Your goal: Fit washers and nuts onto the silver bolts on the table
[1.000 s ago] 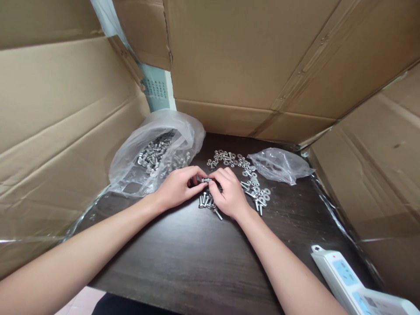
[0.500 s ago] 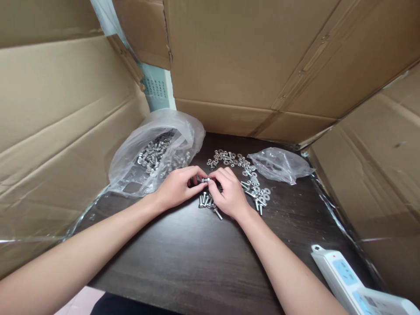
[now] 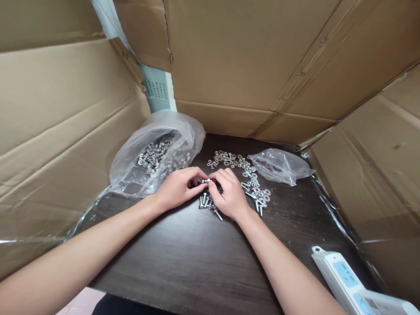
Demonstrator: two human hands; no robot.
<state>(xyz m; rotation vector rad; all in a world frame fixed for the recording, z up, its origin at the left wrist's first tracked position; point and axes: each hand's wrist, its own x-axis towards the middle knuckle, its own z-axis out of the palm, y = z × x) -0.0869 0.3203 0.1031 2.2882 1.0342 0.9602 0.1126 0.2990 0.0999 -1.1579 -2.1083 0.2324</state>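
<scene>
Between my fingertips, near the middle of the table, is a small silver bolt (image 3: 206, 180) lying sideways. My left hand (image 3: 179, 187) pinches its left end. My right hand (image 3: 229, 191) has thumb and fingertips closed on the other end, where a nut seems to sit; it is too small to tell for sure. Just below the hands lies a small group of bolts (image 3: 205, 201), partly hidden by my right hand. Washers and nuts (image 3: 241, 162) are scattered beyond my right hand, and more bolts and washers (image 3: 259, 197) lie to its right.
An open plastic bag (image 3: 154, 153) full of bolts stands at the back left. A flat clear bag (image 3: 282, 166) lies at the back right. Near the front right is a white power strip (image 3: 348, 275). Cardboard walls (image 3: 249, 57) surround the dark table (image 3: 183, 253).
The view has shifted very slightly. Both hands keep the same pinch on the bolt, with barely any visible movement of the fingers.
</scene>
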